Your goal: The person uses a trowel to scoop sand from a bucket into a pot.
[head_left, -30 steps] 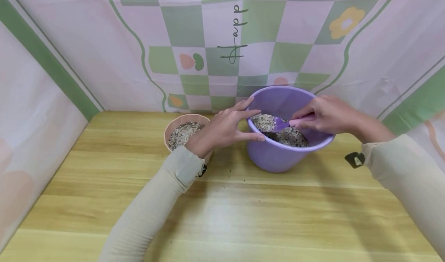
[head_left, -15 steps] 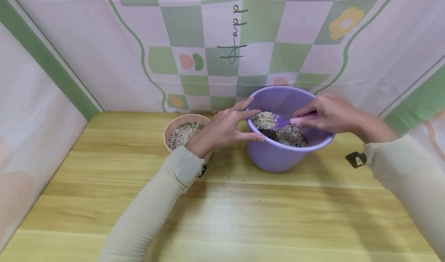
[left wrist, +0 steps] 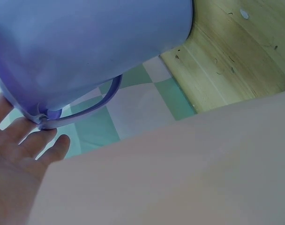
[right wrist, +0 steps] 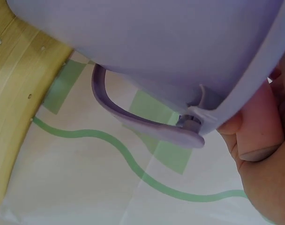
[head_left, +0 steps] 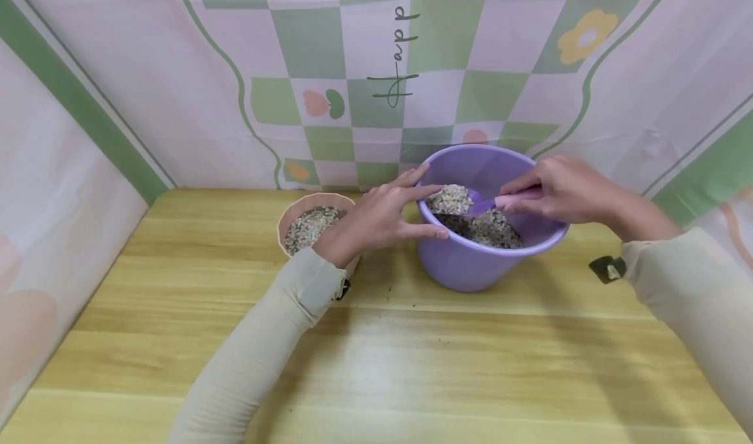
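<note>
My right hand (head_left: 567, 189) grips the pink handle of a small purple trowel (head_left: 482, 205) inside a lilac bucket (head_left: 465, 271). A heap of pale, grainy gravel (head_left: 451, 199) lies on the blade, near the bucket's left wall and above darker, mixed grit (head_left: 497, 230) inside. The handle's pink end (right wrist: 260, 126) shows in the right hand in the right wrist view. With fingers spread and mostly straight, my left hand (head_left: 379, 215) rests on the bucket's left rim. In the left wrist view, fingertips (left wrist: 62, 143) lie by the rim where the bucket's carrying handle (left wrist: 93, 108) joins.
A peach scalloped pot (head_left: 285, 225) with similar grit stands left of the bucket, partly hidden by the left wrist. Both stand on a wooden table (head_left: 376, 365) with a few stray grains. Patterned cloth (head_left: 376, 58) hangs close behind the bucket.
The right hand and trowel have shifted slightly up and right, raising the gravel-loaded blade a little inside the bucket. The left hand stays on the rim.
</note>
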A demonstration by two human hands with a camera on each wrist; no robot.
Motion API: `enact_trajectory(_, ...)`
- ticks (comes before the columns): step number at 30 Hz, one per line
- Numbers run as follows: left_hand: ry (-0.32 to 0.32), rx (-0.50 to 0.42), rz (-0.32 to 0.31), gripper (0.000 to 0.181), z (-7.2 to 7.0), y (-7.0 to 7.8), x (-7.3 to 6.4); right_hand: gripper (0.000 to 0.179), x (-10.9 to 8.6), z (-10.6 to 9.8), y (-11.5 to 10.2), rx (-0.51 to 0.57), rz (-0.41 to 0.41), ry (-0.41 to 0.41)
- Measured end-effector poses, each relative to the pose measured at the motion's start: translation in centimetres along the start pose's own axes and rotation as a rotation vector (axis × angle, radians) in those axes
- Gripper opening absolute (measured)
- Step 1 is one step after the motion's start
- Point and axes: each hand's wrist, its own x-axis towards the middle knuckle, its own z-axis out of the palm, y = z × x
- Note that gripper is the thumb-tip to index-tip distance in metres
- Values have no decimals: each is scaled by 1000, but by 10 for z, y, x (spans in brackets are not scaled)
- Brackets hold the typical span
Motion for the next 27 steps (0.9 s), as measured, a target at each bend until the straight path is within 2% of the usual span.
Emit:
enact_trajectory(6, 3, 3, -8, 85, 0, 0, -1, 18, -2, -5, -2, 18, 7, 17)
enact_trajectory(19, 15, -4, -3, 85, 1, -1, -1, 19, -7, -10, 3, -34, 19, 50)
enact_trajectory(27, 29, -38, 3, 86, 2, -3, -1, 20, -12, -13, 5, 23, 62, 34)
